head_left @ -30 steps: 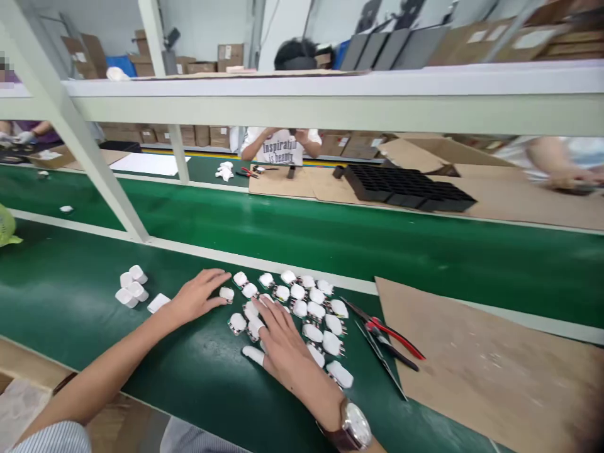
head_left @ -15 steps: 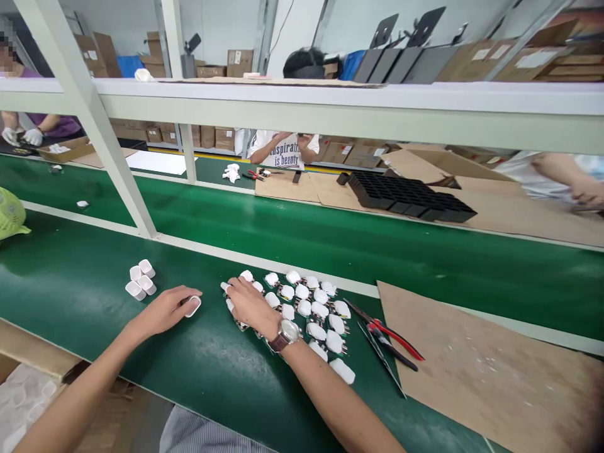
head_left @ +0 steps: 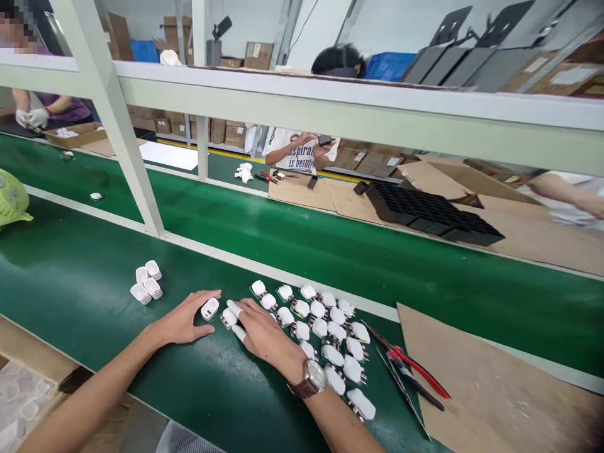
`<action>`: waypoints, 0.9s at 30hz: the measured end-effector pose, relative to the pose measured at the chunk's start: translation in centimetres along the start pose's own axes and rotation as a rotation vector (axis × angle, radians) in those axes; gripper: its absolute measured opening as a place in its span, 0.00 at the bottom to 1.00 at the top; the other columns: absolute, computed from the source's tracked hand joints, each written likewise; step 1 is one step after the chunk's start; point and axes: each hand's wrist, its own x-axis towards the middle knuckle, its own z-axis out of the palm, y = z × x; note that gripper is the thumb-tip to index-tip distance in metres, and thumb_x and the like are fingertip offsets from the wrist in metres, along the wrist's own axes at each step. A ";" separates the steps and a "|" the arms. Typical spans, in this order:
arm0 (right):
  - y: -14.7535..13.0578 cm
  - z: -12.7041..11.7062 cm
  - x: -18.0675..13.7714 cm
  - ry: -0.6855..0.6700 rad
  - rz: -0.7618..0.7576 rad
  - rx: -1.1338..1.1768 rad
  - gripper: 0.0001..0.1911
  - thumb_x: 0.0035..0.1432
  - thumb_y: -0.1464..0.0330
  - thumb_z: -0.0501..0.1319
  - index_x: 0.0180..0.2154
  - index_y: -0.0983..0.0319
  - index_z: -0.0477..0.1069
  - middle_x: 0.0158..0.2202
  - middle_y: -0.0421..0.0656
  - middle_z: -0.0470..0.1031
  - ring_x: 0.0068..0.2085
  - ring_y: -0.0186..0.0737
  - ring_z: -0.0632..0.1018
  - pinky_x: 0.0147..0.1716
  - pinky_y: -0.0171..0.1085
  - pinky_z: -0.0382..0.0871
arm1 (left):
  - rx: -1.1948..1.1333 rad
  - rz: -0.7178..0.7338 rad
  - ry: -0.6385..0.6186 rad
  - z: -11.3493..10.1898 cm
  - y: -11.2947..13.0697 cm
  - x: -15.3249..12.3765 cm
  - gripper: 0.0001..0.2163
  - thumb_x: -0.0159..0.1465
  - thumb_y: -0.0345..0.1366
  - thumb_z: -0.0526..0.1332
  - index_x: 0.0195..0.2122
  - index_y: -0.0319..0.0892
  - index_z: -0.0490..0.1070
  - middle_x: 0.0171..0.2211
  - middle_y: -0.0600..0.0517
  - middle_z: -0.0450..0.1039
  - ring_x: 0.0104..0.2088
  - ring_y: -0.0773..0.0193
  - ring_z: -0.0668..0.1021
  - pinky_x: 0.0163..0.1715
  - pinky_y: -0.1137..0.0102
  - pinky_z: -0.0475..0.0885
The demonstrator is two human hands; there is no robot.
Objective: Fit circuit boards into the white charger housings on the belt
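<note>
My left hand (head_left: pixel 186 319) is open, thumb and fingers spread around a small white charger housing (head_left: pixel 210 309) with port slots in its end. A firm grip on it does not show. My right hand (head_left: pixel 264 330), with white finger cots and a wristwatch, closes its fingertips on a small circuit board with a white cap (head_left: pixel 229 317), right beside that housing. Several similar white-capped boards (head_left: pixel 319 327) lie in rows right of and under this hand. To the left, several hollow white housings (head_left: pixel 151 288) stand grouped on the green bench (head_left: pixel 85 277).
Red-and-black pliers (head_left: pixel 419 371) and tweezers (head_left: pixel 403 393) lie at the right, near a cardboard sheet (head_left: pixel 495 377). A slanted post (head_left: pixel 127 145) and a shelf beam (head_left: pixel 330 107) cross ahead. Beyond the belt (head_left: pixel 292 220), co-workers sit near a black tray (head_left: pixel 429 211).
My right hand has drawn a white-capped board leftward from the group toward my left hand. My left hand has opened around the housing, which is now turned with its slots showing. The view has shifted.
</note>
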 end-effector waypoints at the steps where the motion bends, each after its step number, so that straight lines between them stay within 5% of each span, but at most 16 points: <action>1: 0.0 -0.1 0.1 0.011 -0.016 0.019 0.19 0.58 0.83 0.57 0.49 0.63 0.71 0.55 0.51 0.75 0.54 0.51 0.74 0.53 0.48 0.78 | -0.010 -0.012 0.013 0.2 0.0 0.1 0.37 0.66 0.38 0.69 0.73 0.55 0.55 0.68 0.45 0.67 0.67 0.45 0.70 0.67 0.45 0.66; 6: -0.8 -0.7 -0.2 0.187 0.039 0.059 0.14 0.67 0.75 0.58 0.53 0.60 0.70 0.51 0.51 0.74 0.49 0.50 0.77 0.47 0.50 0.80 | -0.066 0.050 0.093 0.6 0.0 -0.2 0.31 0.71 0.32 0.61 0.73 0.54 0.54 0.67 0.46 0.68 0.67 0.52 0.71 0.68 0.50 0.67; 9: -1.4 -1.1 -0.6 0.300 0.070 0.119 0.18 0.70 0.73 0.58 0.59 0.57 0.68 0.53 0.51 0.71 0.50 0.48 0.78 0.48 0.48 0.81 | 0.028 0.094 0.190 0.7 -0.2 -0.4 0.33 0.68 0.38 0.68 0.72 0.52 0.57 0.69 0.42 0.60 0.69 0.46 0.66 0.68 0.48 0.68; 11: -1.7 -1.2 -0.8 0.348 0.051 0.145 0.20 0.70 0.73 0.58 0.61 0.55 0.66 0.54 0.51 0.70 0.51 0.47 0.79 0.49 0.47 0.81 | 0.091 0.100 0.265 1.1 -0.4 -0.5 0.35 0.62 0.45 0.75 0.68 0.51 0.64 0.65 0.41 0.63 0.63 0.43 0.71 0.61 0.48 0.75; 14: -2.0 -1.0 -1.0 0.437 0.016 0.188 0.25 0.71 0.75 0.59 0.65 0.55 0.62 0.57 0.52 0.70 0.55 0.47 0.78 0.53 0.47 0.80 | 0.120 0.153 0.331 2.1 -0.7 -0.3 0.20 0.69 0.43 0.68 0.61 0.50 0.72 0.55 0.44 0.67 0.52 0.52 0.77 0.54 0.55 0.79; 16: -2.3 -0.7 -1.1 0.493 -0.008 0.216 0.28 0.70 0.76 0.60 0.67 0.54 0.61 0.57 0.52 0.70 0.57 0.47 0.77 0.55 0.46 0.79 | 0.112 0.180 0.331 2.8 -0.6 -0.3 0.16 0.74 0.36 0.60 0.62 0.52 0.73 0.53 0.45 0.67 0.52 0.55 0.77 0.55 0.56 0.78; 22: -3.0 -0.3 -1.6 0.530 -0.041 0.214 0.30 0.70 0.77 0.61 0.68 0.53 0.61 0.58 0.52 0.73 0.57 0.48 0.79 0.55 0.48 0.81 | -0.012 0.094 0.284 3.4 0.1 -0.7 0.31 0.73 0.33 0.60 0.74 0.53 0.50 0.58 0.44 0.71 0.58 0.51 0.75 0.59 0.50 0.75; 27: -3.1 0.1 -1.9 0.526 -0.056 0.215 0.30 0.69 0.78 0.62 0.68 0.55 0.62 0.59 0.54 0.72 0.59 0.48 0.78 0.56 0.48 0.80 | -0.083 0.179 0.226 2.7 1.2 -0.7 0.22 0.72 0.25 0.53 0.65 0.48 0.62 0.60 0.43 0.67 0.59 0.55 0.75 0.61 0.58 0.74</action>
